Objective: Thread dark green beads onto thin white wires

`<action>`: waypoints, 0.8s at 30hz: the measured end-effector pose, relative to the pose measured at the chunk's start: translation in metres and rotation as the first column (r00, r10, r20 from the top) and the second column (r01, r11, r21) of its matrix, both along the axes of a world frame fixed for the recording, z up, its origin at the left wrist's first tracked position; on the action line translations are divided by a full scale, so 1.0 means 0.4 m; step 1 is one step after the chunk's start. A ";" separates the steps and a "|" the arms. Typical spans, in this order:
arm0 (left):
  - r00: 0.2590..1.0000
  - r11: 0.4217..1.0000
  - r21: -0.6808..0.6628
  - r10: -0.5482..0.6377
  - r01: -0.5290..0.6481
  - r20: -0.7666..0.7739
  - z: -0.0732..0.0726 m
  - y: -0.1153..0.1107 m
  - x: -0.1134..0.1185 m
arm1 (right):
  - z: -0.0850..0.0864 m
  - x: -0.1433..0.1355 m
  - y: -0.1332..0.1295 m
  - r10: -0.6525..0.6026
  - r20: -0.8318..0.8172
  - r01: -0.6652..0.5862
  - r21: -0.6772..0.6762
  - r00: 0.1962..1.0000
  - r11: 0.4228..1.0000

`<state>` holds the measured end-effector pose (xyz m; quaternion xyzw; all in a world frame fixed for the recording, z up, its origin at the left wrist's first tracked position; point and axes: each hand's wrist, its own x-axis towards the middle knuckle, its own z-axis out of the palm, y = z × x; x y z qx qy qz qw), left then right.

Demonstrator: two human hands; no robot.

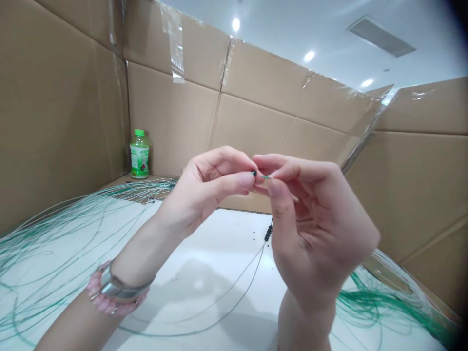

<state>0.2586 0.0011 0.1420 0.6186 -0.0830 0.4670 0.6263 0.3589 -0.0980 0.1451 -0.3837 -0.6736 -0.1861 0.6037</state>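
My left hand (219, 180) is raised in the middle of the view, its thumb and forefinger pinched on a small black bead-like piece (253, 173). Facing it closely, my right hand (310, 209) pinches a thin green wire (266, 177), whose short end points toward the black piece. Whether the wire enters the piece is too small to tell. Behind my right thumb a row of small black pieces (268, 233) shows, its upper end hidden. From that row two thin wires (252, 287) curve down to the left above the white tabletop (204, 243).
Loose green and white wires (66, 229) spread over the left side, and another green bundle (380, 302) lies at the right. A green-capped bottle (139, 155) stands in the far left corner. Cardboard walls (256, 107) enclose the table. Tiny black specks dot the tabletop.
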 end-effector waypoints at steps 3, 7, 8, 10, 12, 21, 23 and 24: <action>1.000 1.000 -0.010 -0.013 0.013 0.006 0.000 -0.003 -0.003 | -0.006 -0.003 0.000 -0.020 0.044 0.019 0.025 0.999 1.000; 0.996 0.996 -0.017 -0.082 0.082 0.029 0.002 -0.008 -0.007 | -0.011 -0.001 0.009 -0.081 0.075 0.071 0.118 0.994 0.990; 0.993 0.994 -0.014 -0.109 0.110 0.039 0.003 -0.009 -0.008 | -0.011 0.000 0.012 -0.097 0.080 0.085 0.143 0.992 0.986; 0.987 0.989 -0.004 -0.149 0.150 0.054 0.003 -0.010 -0.009 | -0.010 -0.001 0.015 -0.118 0.082 0.103 0.168 0.990 0.980; 0.983 0.985 0.009 -0.170 0.169 0.071 0.002 -0.009 -0.010 | -0.009 -0.002 0.016 -0.126 0.082 0.110 0.183 0.989 0.977; 0.989 0.990 0.054 -0.132 0.129 0.060 -0.003 -0.008 -0.010 | -0.007 0.001 0.012 -0.181 0.125 0.154 0.201 0.976 0.967; 0.990 0.991 0.058 -0.127 0.123 0.063 -0.002 -0.007 -0.010 | -0.007 0.001 0.012 -0.188 0.124 0.162 0.196 0.974 0.967; 0.990 0.991 0.060 -0.126 0.122 0.064 -0.002 -0.007 -0.009 | -0.007 0.000 0.012 -0.192 0.126 0.166 0.197 0.973 0.966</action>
